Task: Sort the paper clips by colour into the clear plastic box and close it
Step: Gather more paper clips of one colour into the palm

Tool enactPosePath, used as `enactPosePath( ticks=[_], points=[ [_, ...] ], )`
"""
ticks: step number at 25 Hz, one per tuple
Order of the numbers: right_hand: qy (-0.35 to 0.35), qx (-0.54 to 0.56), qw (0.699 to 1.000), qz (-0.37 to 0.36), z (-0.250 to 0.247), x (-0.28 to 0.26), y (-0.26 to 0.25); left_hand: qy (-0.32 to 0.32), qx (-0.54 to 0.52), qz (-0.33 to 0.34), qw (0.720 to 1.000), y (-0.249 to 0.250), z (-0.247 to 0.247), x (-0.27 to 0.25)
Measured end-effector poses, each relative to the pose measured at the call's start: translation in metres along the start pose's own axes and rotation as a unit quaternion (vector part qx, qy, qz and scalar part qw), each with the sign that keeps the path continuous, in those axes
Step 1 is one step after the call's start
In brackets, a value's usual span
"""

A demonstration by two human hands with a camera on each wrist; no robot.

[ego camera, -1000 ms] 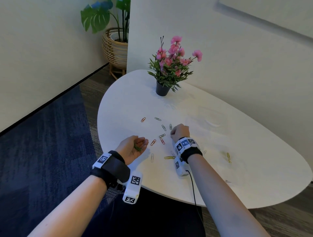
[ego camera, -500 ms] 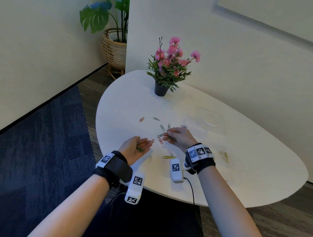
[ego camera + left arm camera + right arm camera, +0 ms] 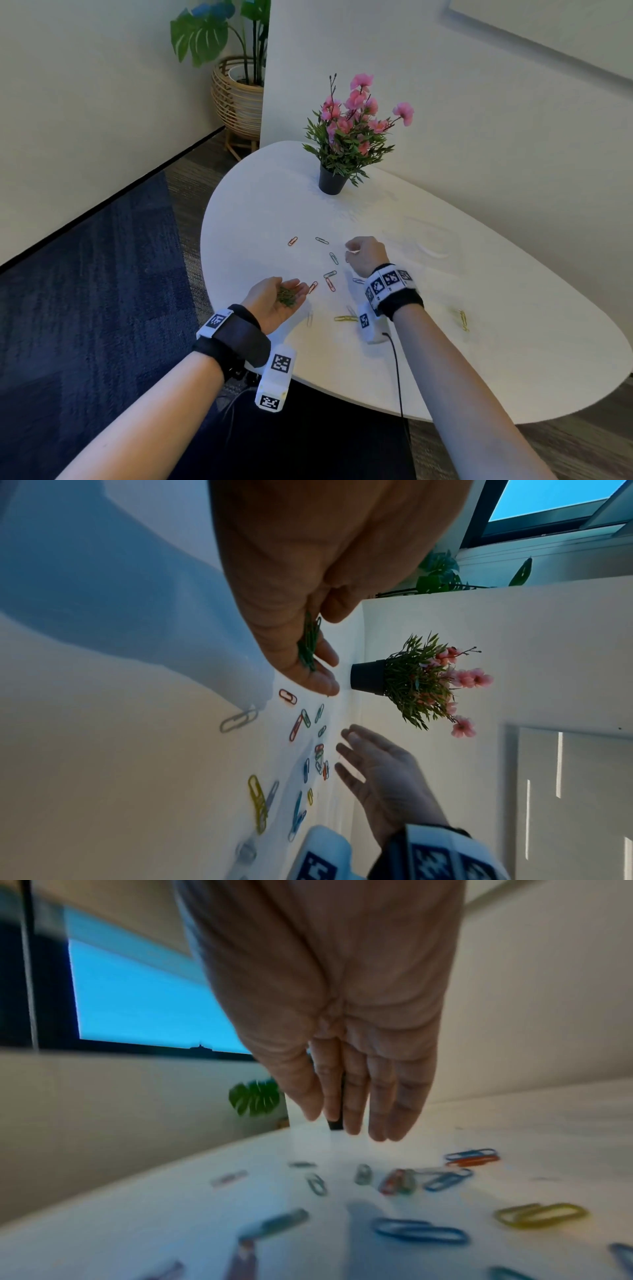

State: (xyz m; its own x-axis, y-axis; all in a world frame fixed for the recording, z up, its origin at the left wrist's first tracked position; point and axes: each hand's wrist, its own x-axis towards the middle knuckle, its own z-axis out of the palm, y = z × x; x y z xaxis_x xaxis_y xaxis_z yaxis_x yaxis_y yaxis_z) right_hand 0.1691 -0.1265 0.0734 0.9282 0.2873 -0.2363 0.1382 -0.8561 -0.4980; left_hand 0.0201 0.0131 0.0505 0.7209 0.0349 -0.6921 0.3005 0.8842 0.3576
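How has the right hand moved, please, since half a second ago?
Yes: the right hand has moved away from the left hand, up the table toward the flower pot.

I am looking at what seems to be an office or meeting corner rather than a home. A rounded white table (image 3: 479, 342) is sitting under both my hands (image 3: 274, 303), pushed against a plain white partition wall (image 3: 445, 102). Beyond my fingertips a small black pot of artificial pink flowers (image 3: 349, 144) is standing on it. Down to my left, dark blue carpet tiles (image 3: 85, 291) are meeting grey striped flooring. Further ahead, behind the partition, a large-leafed plant in a woven rattan basket (image 3: 236, 99) is standing on the floor. The wrist views are showing a dark-framed window (image 3: 143, 1001) with a roller blind.
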Motion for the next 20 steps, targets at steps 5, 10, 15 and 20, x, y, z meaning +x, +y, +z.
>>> enactPosePath(
  ticks=[5, 10, 15, 20],
  points=[
    [-0.087, -0.239, 0.967, -0.019, 0.024, 0.018, -0.003, 0.006, -0.018, 0.009, 1.000, 0.010, -0.009, -0.002],
    [-0.089, -0.241, 0.963, -0.078, 0.042, 0.012, -0.003, 0.013, -0.022, 0.008, 1.000, 0.011, -0.011, -0.001],
    [-0.105, -0.226, 0.963, -0.104, 0.043, 0.011, 0.002, 0.017, -0.016, -0.008, 1.000, 0.005, -0.008, -0.001],
    [-0.056, -0.171, 0.979, -0.097, 0.046, 0.016, -0.002, 0.024, -0.015, -0.004, 1.000, 0.005, -0.009, -0.002]
  ],
)
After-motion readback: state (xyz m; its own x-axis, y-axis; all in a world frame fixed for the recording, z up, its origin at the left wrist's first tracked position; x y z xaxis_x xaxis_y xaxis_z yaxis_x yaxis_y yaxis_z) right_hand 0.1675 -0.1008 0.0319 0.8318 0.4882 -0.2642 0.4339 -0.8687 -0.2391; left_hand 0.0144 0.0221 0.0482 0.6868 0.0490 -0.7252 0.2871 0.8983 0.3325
